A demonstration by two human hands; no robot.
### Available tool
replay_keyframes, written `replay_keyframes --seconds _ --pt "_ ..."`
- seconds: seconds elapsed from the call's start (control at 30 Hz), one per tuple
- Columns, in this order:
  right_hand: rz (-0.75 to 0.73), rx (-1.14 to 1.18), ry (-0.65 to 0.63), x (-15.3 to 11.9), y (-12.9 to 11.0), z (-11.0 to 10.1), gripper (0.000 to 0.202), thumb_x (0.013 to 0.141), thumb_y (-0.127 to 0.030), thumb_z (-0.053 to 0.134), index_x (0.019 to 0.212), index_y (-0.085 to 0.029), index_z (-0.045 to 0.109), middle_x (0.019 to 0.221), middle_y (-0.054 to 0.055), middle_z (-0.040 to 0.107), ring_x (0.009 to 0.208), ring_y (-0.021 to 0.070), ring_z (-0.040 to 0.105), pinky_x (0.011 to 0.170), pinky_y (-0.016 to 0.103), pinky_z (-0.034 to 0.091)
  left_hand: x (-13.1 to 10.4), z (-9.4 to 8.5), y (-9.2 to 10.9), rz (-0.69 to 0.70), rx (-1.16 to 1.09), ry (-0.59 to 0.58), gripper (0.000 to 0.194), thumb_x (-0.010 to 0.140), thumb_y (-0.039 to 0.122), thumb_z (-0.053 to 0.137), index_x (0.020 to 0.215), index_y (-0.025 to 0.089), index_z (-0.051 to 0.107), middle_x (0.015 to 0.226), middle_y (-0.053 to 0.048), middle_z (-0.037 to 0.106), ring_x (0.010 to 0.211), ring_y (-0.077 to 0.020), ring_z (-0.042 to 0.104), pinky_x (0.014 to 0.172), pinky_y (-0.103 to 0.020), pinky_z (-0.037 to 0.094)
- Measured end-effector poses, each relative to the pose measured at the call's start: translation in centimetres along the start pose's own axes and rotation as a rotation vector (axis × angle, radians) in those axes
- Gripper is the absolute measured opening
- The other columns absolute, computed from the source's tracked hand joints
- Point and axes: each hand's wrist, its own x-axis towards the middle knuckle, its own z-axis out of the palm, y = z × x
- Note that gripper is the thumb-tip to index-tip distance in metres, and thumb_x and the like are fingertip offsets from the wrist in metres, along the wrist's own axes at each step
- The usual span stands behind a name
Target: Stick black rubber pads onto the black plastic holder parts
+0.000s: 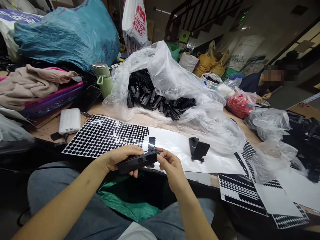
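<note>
A black textured plastic part (136, 161) lies across my left hand (122, 157), whose fingers wrap round it from above and below. At its right end, my right hand (170, 162) pinches with thumb and forefinger; what is between those fingertips, if anything, is too small to tell. Behind the hands is a white sheet (82, 135) with rows of round black stickers, several of them gone at its right part. To the right, another black part (199, 149) stands on the white sheet. Farther back, many black parts (150, 96) fill an open clear plastic bag (165, 66).
A green flask (103, 80) and a white power bank (70, 121) are at the left, near a purple basket (57, 96) with cloth. More sticker sheets (242, 191) overlap at the right edge. A person (257, 81) sits at the far right. A green bag (130, 201) hangs below my hands.
</note>
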Motion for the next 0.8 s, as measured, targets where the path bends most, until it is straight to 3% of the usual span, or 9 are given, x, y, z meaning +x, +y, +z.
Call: replay_keyframes --seconds 0.13,0.3,0.5,0.8 --pt "0.046 0.028 -0.054 -0.5 0.4 -0.2 0.025 0.074 -0.037 0.058 0.059 -0.019 0.050 0.064 0.000 0.050 0.082 0.0164 0.049 0.072 0.027 0.036 0.0 -0.1 -0.5 -0.040 0.008 -0.016 0.023 0.080 0.034 0.050 0.082 0.011 0.055 0.090 -0.015 0.068 0.052 -0.0181 0.065 0.040 -0.020 0.045" --pt "0.056 0.005 -0.047 -1.0 1.1 -0.1 0.022 0.076 -0.037 0.056 0.067 -0.018 0.051 0.059 -0.005 0.041 0.057 0.0088 0.036 0.060 0.023 0.032 0.3 -0.1 -1.1 -0.052 0.008 -0.024 0.023 0.079 0.034 0.052 0.082 0.012 0.054 0.091 -0.015 0.068 0.053 -0.0183 0.066 0.041 -0.021 0.047" --pt "0.074 0.007 -0.005 -1.4 1.8 -0.1 0.023 0.076 -0.040 0.055 0.071 -0.018 0.050 0.061 -0.004 0.042 0.055 0.0088 0.034 0.054 0.023 0.031 0.7 -0.1 -1.6 -0.060 0.011 -0.044 0.022 0.080 0.034 0.050 0.079 0.012 0.054 0.089 -0.013 0.068 0.051 -0.0171 0.065 0.039 -0.019 0.046" --pt "0.053 -0.099 0.052 -2.0 1.8 0.3 0.020 0.079 -0.037 0.052 0.072 -0.019 0.048 0.068 -0.002 0.046 0.059 0.0096 0.039 0.058 0.023 0.036 0.6 0.3 -1.6 -0.079 -0.010 -0.033 0.020 0.081 0.032 0.051 0.081 0.012 0.053 0.085 -0.012 0.068 0.050 -0.0174 0.065 0.039 -0.020 0.046"
